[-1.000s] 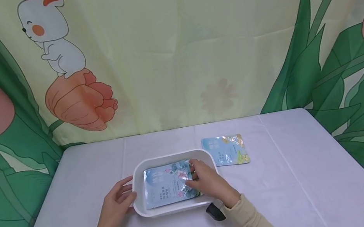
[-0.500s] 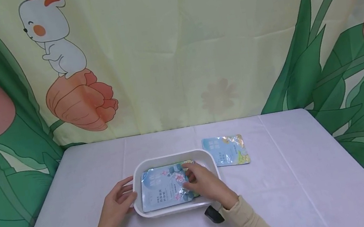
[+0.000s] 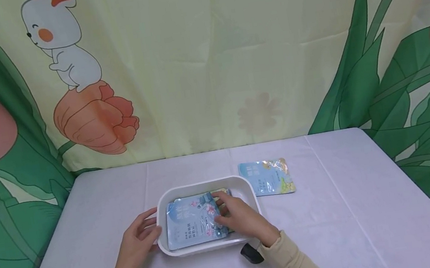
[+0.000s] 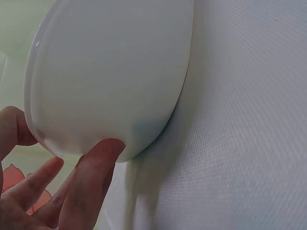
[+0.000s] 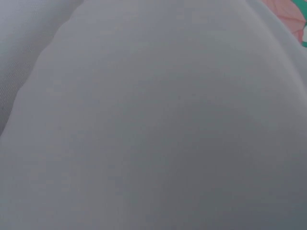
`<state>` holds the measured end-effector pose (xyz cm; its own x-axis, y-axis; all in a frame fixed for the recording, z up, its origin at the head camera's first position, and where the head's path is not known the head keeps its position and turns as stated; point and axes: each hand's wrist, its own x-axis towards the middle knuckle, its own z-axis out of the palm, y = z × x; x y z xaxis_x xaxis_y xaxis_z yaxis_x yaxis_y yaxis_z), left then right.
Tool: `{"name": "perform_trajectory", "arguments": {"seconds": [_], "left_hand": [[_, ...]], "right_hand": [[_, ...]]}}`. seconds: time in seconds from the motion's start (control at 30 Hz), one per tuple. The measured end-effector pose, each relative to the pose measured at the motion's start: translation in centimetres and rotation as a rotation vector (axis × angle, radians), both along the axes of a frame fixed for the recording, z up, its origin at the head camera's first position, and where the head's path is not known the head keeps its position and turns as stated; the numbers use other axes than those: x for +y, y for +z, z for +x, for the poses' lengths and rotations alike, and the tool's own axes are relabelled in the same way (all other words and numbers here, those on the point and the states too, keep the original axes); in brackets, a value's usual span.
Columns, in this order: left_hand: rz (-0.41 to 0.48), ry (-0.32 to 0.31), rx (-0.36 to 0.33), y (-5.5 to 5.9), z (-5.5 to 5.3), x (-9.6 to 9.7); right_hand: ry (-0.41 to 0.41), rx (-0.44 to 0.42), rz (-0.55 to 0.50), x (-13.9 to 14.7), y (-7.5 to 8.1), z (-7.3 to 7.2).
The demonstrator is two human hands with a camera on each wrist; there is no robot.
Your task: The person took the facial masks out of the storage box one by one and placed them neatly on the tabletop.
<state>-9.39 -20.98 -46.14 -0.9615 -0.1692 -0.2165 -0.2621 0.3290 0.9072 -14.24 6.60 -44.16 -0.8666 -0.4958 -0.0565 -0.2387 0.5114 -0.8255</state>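
A white plastic tray (image 3: 211,248) stands on the table, with flat foil sachets inside. On top lies a blue sachet with pink flowers (image 3: 192,223); my right hand (image 3: 241,215) pinches its right edge between thumb and fingers. Beneath it, a yellow-green sachet (image 3: 225,192) shows a strip along the right side. My left hand (image 3: 140,233) holds the tray's left end. In the left wrist view, the fingers (image 4: 91,182) lie against the outer wall and rim of the tray (image 4: 110,72). The right wrist view is filled by the tray's pale wall (image 5: 158,120), hiding the hand.
Another light-blue sachet with a yellow-green corner (image 3: 266,178) lies on the table just behind the tray's right end. A white cloth (image 3: 356,214) covers the table. Behind its far edge hangs a curtain (image 3: 204,61) printed with tulips and a rabbit.
The flowered sachet has shifted left and slightly toward the near side in the tray, baring more of the one beneath. My right hand has moved left with it; the left hand stays put.
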Motion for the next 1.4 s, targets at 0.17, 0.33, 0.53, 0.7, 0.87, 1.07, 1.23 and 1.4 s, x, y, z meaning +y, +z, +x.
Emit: {"name": "perform_trajectory", "arguments": {"seconds": [0.17,0.33,0.53,0.7,0.87,1.07,1.23,1.4], "left_hand": [[0.003,0.000,0.002,0.0,0.0,0.0],[0.002,0.001,-0.001,0.0,0.0,0.0],[0.000,-0.004,0.008,0.0,0.0,0.0],[-0.002,-0.013,0.016,0.0,0.1,-0.1],[0.001,-0.017,0.018,-0.1,0.1,-0.2],[0.022,-0.025,0.028,-0.1,0.1,-0.2],[0.018,-0.019,0.025,-0.1,0.1,-0.2],[0.007,-0.008,0.013,-0.1,0.0,-0.1]], "right_hand": [[0.008,0.009,0.006,0.0,-0.1,0.0],[0.003,0.019,0.002,0.0,0.0,0.0],[-0.031,0.028,-0.033,0.1,0.1,-0.1],[-0.036,0.063,-0.092,0.3,0.3,0.0],[-0.043,0.076,-0.142,0.5,0.4,0.1],[-0.070,0.068,-0.158,0.7,0.7,0.0],[-0.090,0.067,-0.140,0.9,1.1,0.1],[-0.102,0.095,-0.145,1.2,1.5,0.2]]}}
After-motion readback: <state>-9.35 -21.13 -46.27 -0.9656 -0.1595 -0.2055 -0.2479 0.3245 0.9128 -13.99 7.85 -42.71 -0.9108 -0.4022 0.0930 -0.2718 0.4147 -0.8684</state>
